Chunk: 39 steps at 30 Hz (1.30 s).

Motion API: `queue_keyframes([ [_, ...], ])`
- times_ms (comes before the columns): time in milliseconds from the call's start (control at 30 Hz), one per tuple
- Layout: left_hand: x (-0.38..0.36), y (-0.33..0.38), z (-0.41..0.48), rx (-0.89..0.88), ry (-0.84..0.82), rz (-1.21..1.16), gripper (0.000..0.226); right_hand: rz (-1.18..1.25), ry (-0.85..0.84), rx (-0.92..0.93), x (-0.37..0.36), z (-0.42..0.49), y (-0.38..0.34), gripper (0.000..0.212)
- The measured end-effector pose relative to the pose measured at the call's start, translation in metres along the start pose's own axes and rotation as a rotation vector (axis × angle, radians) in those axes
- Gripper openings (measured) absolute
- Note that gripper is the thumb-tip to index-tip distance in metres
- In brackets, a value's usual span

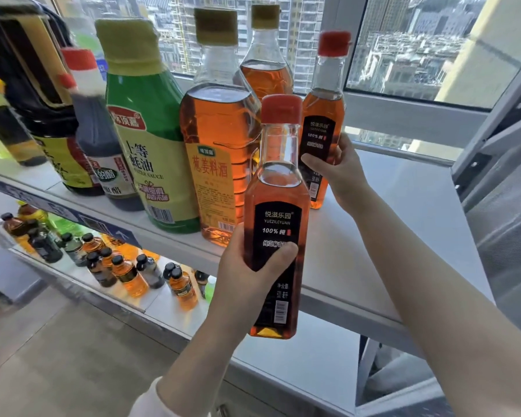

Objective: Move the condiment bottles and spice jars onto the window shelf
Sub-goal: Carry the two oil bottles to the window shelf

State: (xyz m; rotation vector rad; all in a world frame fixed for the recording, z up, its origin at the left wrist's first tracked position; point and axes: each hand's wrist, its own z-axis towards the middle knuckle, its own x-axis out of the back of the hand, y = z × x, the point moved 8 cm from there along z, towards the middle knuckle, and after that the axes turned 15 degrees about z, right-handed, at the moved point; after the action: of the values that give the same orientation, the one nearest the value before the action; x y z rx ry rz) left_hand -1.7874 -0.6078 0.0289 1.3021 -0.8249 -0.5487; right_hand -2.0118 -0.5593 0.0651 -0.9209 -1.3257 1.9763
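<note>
Tower blocks (pixel 409 58) stand beyond the pale window frame (pixel 403 114); a grey floor (pixel 57 350) lies below

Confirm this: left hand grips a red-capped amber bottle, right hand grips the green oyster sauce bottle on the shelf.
Wrong on the right hand: it grips a second red-capped bottle on the shelf, not the green oyster sauce bottle. The left hand does grip a red-capped amber bottle. The head view shows this.

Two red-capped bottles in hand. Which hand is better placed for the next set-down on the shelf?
Left, probably. The left hand grips the near bottle in the air before the shelf edge, with bare shelf behind it. The right hand holds the far bottle, which looks already down on the shelf.
</note>
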Motion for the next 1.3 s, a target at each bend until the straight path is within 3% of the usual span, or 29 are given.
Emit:
queue_keyframes([
  [133,0.001,0.003,-0.001,-0.014,-0.019,-0.007,0.044,-0.048,0.001,-0.055,-0.001,-0.002,0.003,0.037],
  [233,0.000,0.006,0.000,-0.033,-0.039,-0.016,0.043,-0.144,0.053,-0.056,0.000,-0.015,-0.010,0.069],
  [300,-0.002,0.010,0.003,-0.056,-0.065,-0.016,0.038,-0.178,0.135,0.043,0.004,-0.034,-0.038,0.097],
  [333,-0.003,0.011,0.005,-0.073,-0.075,-0.022,0.039,-0.171,0.136,0.107,0.001,-0.046,-0.054,0.100],
  [433,-0.010,0.024,0.010,-0.124,-0.099,-0.040,0.050,-0.136,0.003,0.182,-0.018,-0.074,-0.092,0.076],
  [600,-0.021,0.050,0.018,-0.230,-0.151,-0.034,0.051,-0.216,-0.173,0.141,-0.046,-0.104,-0.126,0.061],
  [833,-0.023,0.064,0.025,-0.334,-0.145,0.114,0.049,-0.201,-0.105,0.145,-0.039,-0.114,-0.128,0.049],
  [933,-0.009,0.060,0.020,-0.389,-0.038,0.205,0.059,-0.188,-0.053,0.169,-0.037,-0.115,-0.124,0.046],
  [1133,0.034,0.056,-0.015,-0.701,0.360,0.298,0.038,-0.220,-0.004,0.179,-0.042,-0.107,-0.111,0.052],
  [1300,0.051,0.041,-0.012,-0.659,0.426,0.340,0.018,-0.240,-0.011,0.193,-0.051,-0.100,-0.103,0.053],
])
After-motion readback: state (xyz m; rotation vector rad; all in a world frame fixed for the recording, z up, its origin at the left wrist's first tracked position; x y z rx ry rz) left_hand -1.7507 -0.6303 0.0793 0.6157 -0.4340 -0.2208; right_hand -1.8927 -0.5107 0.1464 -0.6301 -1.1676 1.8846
